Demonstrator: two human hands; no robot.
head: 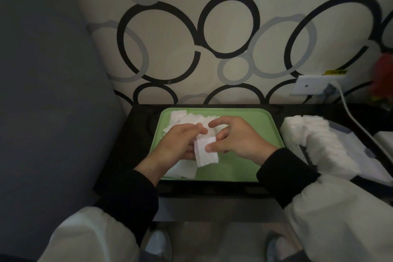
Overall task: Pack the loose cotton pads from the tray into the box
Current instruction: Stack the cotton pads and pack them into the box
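Observation:
A green tray lies on a dark table. Loose white cotton pads are scattered at its far left, and more pads lie at its near left. My left hand grips a small stack of square pads above the tray's middle. My right hand touches that stack with its thumb, its fingers curled above it. To the right of the tray a long row of packed pads sits in the box.
The dark table stands against a wall with ring patterns. A grey cushion fills the left side. A wall socket with a white cable is at the back right, beside a red object.

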